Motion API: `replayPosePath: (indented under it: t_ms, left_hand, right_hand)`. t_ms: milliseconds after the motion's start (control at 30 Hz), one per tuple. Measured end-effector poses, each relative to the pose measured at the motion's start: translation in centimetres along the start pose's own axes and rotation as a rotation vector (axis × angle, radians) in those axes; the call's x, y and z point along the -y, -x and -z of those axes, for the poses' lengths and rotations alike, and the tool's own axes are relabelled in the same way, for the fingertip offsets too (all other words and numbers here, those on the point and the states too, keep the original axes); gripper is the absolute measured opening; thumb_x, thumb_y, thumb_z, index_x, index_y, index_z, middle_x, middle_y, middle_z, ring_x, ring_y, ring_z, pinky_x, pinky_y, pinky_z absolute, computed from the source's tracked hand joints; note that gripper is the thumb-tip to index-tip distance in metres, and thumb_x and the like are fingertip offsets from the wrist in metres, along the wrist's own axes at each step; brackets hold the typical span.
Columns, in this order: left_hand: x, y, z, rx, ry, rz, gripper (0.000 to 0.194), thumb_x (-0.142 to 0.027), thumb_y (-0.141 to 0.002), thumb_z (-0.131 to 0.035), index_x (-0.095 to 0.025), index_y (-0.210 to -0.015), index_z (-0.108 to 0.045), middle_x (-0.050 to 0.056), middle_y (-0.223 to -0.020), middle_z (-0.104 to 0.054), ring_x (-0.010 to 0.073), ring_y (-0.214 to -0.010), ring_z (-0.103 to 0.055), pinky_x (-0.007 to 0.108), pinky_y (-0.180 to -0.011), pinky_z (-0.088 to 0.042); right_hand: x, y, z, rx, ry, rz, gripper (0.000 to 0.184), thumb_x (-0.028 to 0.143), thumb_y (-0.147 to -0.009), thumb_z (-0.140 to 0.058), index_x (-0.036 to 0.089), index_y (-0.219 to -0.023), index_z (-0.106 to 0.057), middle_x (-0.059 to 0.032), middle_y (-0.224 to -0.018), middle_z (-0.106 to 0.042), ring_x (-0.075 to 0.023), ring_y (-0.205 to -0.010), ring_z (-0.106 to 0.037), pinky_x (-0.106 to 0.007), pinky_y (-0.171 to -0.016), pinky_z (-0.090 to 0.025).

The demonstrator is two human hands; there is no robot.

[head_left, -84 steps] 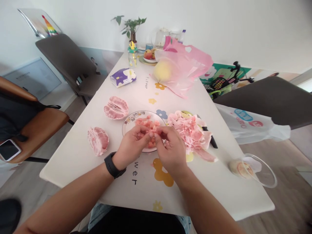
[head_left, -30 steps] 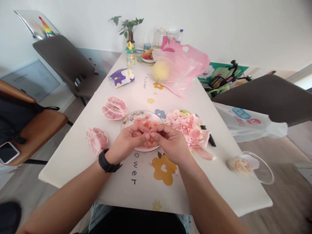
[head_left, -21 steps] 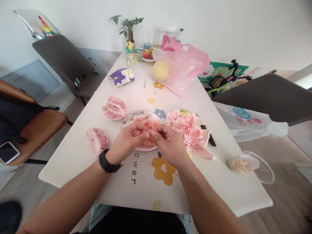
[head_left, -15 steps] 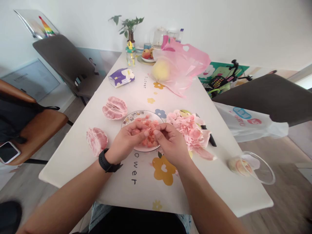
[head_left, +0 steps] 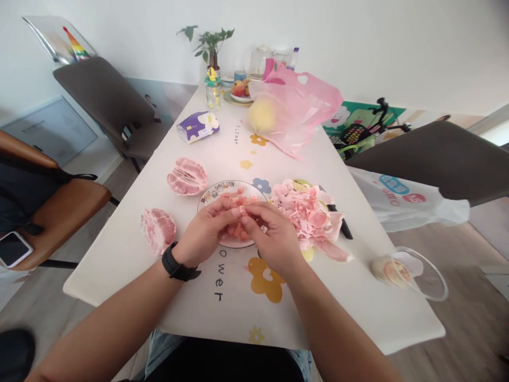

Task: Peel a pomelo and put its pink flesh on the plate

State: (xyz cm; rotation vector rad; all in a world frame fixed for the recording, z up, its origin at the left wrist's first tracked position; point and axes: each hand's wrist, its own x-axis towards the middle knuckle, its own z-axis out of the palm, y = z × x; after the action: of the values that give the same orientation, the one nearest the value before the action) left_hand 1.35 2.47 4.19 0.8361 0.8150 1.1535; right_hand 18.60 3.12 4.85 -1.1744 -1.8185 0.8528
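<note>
Over the plate (head_left: 205, 201) with a printed rim, my two hands meet with their thumbs and fingertips pinched together. My left hand (head_left: 209, 228), with a black watch on its wrist, is closed on a small piece of pink pomelo pulp (head_left: 241, 210), mostly covered by the fingers. My right hand (head_left: 274, 233) is closed on the same piece. Loose pomelo pulp (head_left: 236, 232) fills the middle of the plate, below the hands. Two peeled pomelo chunks (head_left: 187, 176) (head_left: 158, 229) lie to the left of it.
A heap of pink peel and membrane (head_left: 308, 215) lies right of the plate, beside a black-handled knife (head_left: 345, 228). A clear bowl (head_left: 417, 273) stands near the right edge. Farther back are a tissue pack (head_left: 198, 127) and a pink plastic bag (head_left: 302, 106) holding a yellow fruit.
My right hand has moved left, so its fingertips now meet those of my left hand. The left hand has barely shifted.
</note>
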Motion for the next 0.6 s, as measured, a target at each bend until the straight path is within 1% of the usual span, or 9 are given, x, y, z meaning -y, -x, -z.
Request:
replayPosePath:
  t_ms: [67, 133, 200, 267, 333, 467, 533, 600]
  left_hand:
    - [0.0, 0.0, 0.1, 0.009, -0.007, -0.008, 0.014, -0.030, -0.090, -0.076, -0.019, -0.087, -0.068, -0.004, -0.065, -0.063, 0.0070, -0.058, -0.055, 0.019, -0.057, -0.043]
    - [0.0, 0.0, 0.3, 0.008, -0.035, -0.034, 0.013, -0.030, -0.090, -0.076, -0.019, -0.093, -0.070, -0.003, -0.068, -0.066, 0.0075, -0.059, -0.057, 0.020, -0.058, -0.044]
    - [0.0, 0.1, 0.5, 0.009, -0.070, -0.048, 0.016, -0.031, -0.089, -0.078, -0.020, -0.099, -0.072, -0.003, -0.070, -0.068, 0.0087, -0.062, -0.061, 0.021, -0.060, -0.047]
    - [0.0, 0.1, 0.6, 0.016, -0.089, -0.038, 0.020, -0.033, -0.089, -0.079, -0.019, -0.101, -0.072, -0.002, -0.070, -0.069, 0.0100, -0.063, -0.063, 0.022, -0.061, -0.049]
    - [0.0, 0.1, 0.6, 0.025, -0.105, -0.024, 0.022, -0.035, -0.088, -0.079, -0.019, -0.100, -0.072, -0.001, -0.072, -0.070, 0.0113, -0.065, -0.065, 0.023, -0.063, -0.051]
    - [-0.2, 0.1, 0.2, -0.007, -0.210, -0.045, 0.022, -0.033, -0.084, -0.082, -0.018, -0.096, -0.070, -0.001, -0.073, -0.070, 0.0119, -0.066, -0.066, 0.024, -0.065, -0.052]
    - [-0.3, 0.1, 0.0, -0.039, -0.258, -0.044, 0.018, -0.033, -0.084, -0.079, -0.019, -0.090, -0.069, -0.003, -0.068, -0.068, 0.0112, -0.062, -0.064, 0.023, -0.062, -0.050]
    - [-0.3, 0.2, 0.0, -0.052, -0.292, -0.033, 0.016, -0.032, -0.084, -0.076, -0.019, -0.086, -0.067, -0.004, -0.062, -0.063, 0.0105, -0.057, -0.060, 0.023, -0.058, -0.047]
  right_hand:
    - [0.1, 0.0, 0.1, 0.011, 0.022, -0.007, 0.017, 0.033, -0.100, -0.062, 0.028, -0.110, -0.074, -0.0041, -0.105, -0.075, -0.0218, -0.097, -0.069, -0.036, -0.083, -0.057]
    - [0.1, 0.0, 0.2, 0.032, 0.005, -0.024, 0.018, 0.034, -0.100, -0.061, 0.027, -0.112, -0.073, -0.0036, -0.101, -0.075, -0.0213, -0.094, -0.069, -0.037, -0.084, -0.057]
    - [0.0, -0.1, 0.4, 0.055, -0.066, -0.053, 0.019, 0.036, -0.100, -0.061, 0.026, -0.111, -0.073, -0.0033, -0.099, -0.075, -0.0207, -0.091, -0.069, -0.036, -0.082, -0.056]
    - [-0.2, -0.2, 0.6, 0.072, -0.157, -0.110, 0.021, 0.041, -0.100, -0.062, 0.026, -0.109, -0.074, -0.0031, -0.097, -0.075, -0.0199, -0.087, -0.069, -0.035, -0.077, -0.056]
    - [-0.5, -0.3, 0.7, 0.073, -0.217, -0.175, 0.024, 0.045, -0.099, -0.063, 0.025, -0.109, -0.074, -0.0029, -0.096, -0.075, -0.0191, -0.084, -0.069, -0.034, -0.074, -0.056]
    - [-0.7, -0.4, 0.8, 0.079, -0.258, -0.254, 0.026, 0.047, -0.097, -0.065, 0.025, -0.107, -0.074, -0.0024, -0.095, -0.074, -0.0186, -0.084, -0.068, -0.035, -0.078, -0.054]
    - [-0.6, -0.4, 0.9, 0.117, -0.309, -0.283, 0.026, 0.048, -0.095, -0.067, 0.025, -0.105, -0.074, -0.0016, -0.090, -0.073, -0.0181, -0.082, -0.067, -0.034, -0.078, -0.054]
    - [-0.4, -0.5, 1.1, 0.185, -0.406, -0.323, 0.027, 0.050, -0.095, -0.067, 0.024, -0.100, -0.074, -0.0008, -0.086, -0.072, -0.0169, -0.078, -0.066, -0.033, -0.075, -0.053]
